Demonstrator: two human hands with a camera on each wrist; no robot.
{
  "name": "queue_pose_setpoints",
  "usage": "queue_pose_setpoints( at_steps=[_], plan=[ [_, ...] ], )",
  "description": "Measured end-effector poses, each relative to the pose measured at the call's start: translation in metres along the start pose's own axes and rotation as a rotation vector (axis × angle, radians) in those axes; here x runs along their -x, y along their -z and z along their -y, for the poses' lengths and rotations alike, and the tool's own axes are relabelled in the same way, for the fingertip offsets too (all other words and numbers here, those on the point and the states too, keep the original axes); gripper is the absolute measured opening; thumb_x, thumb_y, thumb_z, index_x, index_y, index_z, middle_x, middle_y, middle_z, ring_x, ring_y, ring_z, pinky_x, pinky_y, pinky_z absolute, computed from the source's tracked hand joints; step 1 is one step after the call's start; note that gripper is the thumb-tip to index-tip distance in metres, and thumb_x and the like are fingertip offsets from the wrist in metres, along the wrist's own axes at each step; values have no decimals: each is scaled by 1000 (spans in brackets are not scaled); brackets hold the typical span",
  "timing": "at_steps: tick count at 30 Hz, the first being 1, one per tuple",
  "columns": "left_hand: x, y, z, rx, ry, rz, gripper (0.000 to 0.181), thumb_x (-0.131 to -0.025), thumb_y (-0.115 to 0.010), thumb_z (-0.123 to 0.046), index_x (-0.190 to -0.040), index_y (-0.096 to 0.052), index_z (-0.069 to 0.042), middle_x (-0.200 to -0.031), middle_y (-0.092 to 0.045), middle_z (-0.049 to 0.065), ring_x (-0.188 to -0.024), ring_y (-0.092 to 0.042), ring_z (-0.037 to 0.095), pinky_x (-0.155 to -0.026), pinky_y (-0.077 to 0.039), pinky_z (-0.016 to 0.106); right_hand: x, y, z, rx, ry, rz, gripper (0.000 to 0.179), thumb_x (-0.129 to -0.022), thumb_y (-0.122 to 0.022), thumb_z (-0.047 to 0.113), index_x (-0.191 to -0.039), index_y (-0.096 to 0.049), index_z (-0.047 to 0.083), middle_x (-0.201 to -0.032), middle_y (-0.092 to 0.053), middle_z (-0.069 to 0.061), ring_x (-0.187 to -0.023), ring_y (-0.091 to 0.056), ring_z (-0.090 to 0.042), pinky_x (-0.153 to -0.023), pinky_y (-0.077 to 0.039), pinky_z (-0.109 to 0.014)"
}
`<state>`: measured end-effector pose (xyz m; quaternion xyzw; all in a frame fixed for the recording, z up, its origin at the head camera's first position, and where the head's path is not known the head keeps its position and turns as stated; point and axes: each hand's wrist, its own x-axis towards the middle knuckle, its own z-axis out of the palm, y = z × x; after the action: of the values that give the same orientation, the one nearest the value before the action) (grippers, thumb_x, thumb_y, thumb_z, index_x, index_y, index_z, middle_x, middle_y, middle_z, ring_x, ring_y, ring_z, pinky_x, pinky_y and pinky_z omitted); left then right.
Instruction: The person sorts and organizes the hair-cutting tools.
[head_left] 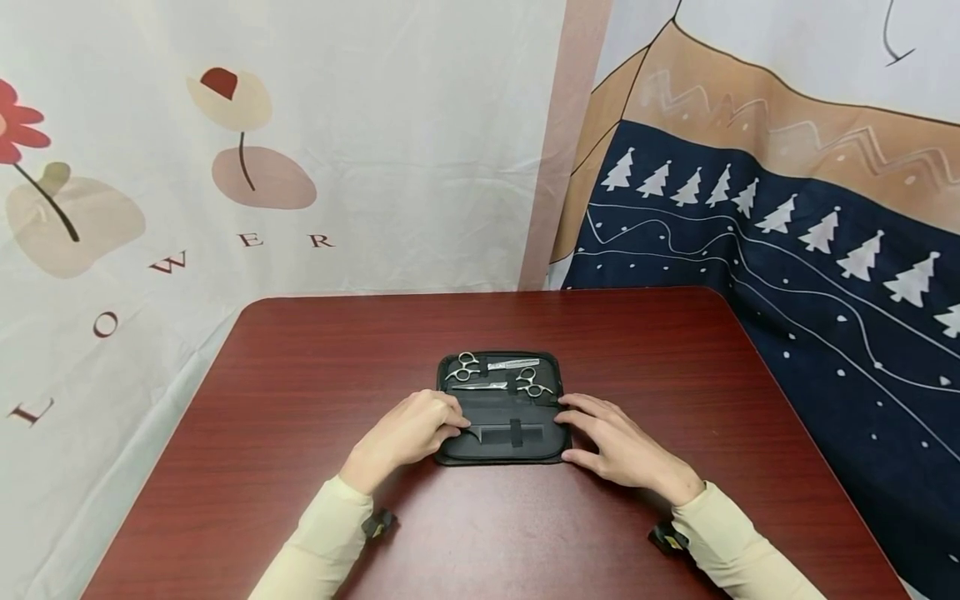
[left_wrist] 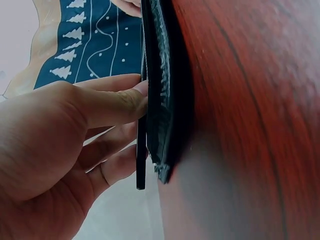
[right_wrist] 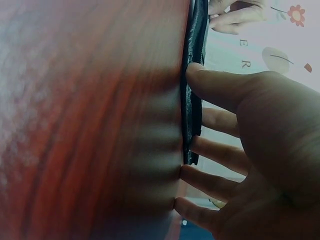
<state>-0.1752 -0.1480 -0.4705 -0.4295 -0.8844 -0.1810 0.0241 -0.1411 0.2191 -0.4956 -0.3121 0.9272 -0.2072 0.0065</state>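
A black zip case [head_left: 491, 406] lies unfolded on the table. Two pairs of silver scissors sit in its far half: one pair [head_left: 513, 364] with handles to the left, the other [head_left: 480, 386] with handles to the right. In the near half, a black comb [head_left: 491, 434] runs beneath a small strap [head_left: 515, 432]. My left hand [head_left: 420, 427] pinches the comb's left end between thumb and fingers; edge-on in the left wrist view, the comb [left_wrist: 141, 172] is a thin dark strip. My right hand [head_left: 618, 437] rests at the case's right edge, thumb [right_wrist: 200, 77] against the rim, fingers spread.
The reddish-brown table [head_left: 322, 350] extends around the case on all sides. Behind it hang a pale curtain [head_left: 420, 167] with flower prints and a dark blue cloth [head_left: 825, 333] with white trees. Small dark devices [head_left: 378, 523] sit at both wrists.
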Motion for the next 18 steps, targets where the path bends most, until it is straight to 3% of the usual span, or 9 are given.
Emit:
queue_pose_setpoints(
  at_steps=[11, 17, 18],
  plan=[
    [-11, -5, -6, -20, -14, 11, 18, -95, -85, 1, -105, -92, -13, -99, -84, -3, -91, -79, 10, -84, -67, 29, 0, 0, 1, 9, -9, -12, 51, -95, -93, 24, -139, -75, 7, -159, -65, -15, -150, -62, -38, -124, -50, -65],
    [-16, -8, -5, 7, -69, -32, 17, -92, -86, 1, -103, -91, -10, -97, -84, -2, -91, -80, 11, -84, -67, 32, 0, 0, 1, 4, 14, -44, 54, -92, -95, 22, -139, -75, 6, -156, -67, -16, -147, -64, -39, -121, -52, -66],
    [-16, -16, 2, 12, -98, -46, 15, -95, -85, -2, -105, -91, -11, -98, -84, -4, -93, -80, 10, -86, -67, 31, 0, -1, 1, 2, 24, -56, 54, -91, -96, 22, -138, -75, 6, -155, -67, -16, -146, -65, -40, -120, -53, -66]
  ],
)
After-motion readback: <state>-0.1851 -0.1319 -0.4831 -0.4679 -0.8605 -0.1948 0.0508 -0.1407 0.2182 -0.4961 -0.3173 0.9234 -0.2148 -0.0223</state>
